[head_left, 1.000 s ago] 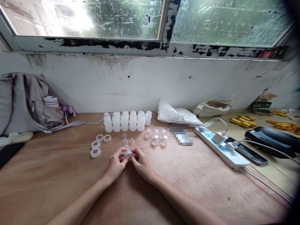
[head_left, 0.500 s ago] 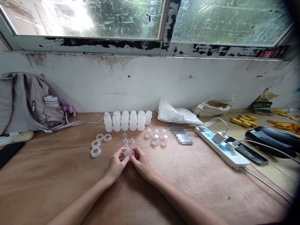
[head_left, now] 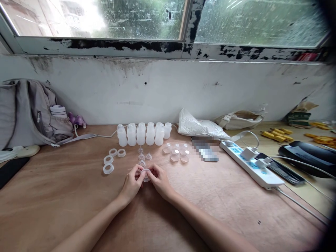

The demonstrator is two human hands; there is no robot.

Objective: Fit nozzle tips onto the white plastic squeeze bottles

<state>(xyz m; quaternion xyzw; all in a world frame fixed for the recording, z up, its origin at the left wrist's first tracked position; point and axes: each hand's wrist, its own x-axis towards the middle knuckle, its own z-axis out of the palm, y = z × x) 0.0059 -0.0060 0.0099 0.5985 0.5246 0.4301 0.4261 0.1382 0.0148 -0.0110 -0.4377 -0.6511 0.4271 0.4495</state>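
Note:
A translucent bottle collar ring [head_left: 146, 179] is pinched between both my hands, low over the wooden table. My left hand [head_left: 133, 180] grips its left side with thumb and fingers, and my right hand [head_left: 158, 179] grips the right side. Whether a nipple sits inside the ring is hidden by my thumbs. Just beyond my fingers lie several clear bottle nipples [head_left: 148, 156]. More collar rings [head_left: 108, 168] rest to the left. Several round clear caps [head_left: 174, 156] lie to the right. Behind them stands a row of frosted baby bottles [head_left: 141, 134].
A white power strip [head_left: 253, 164] with chargers and cables runs along the right, beside a phone [head_left: 206, 149]. A plastic bag [head_left: 196, 124] and a beige pouch [head_left: 240, 120] lie by the wall. A grey backpack [head_left: 28, 112] stands at the left.
The ring has tilted in my fingers, and my thumbs have moved up onto its upper edge. The camera view has shifted slightly; the other things stay where they were.

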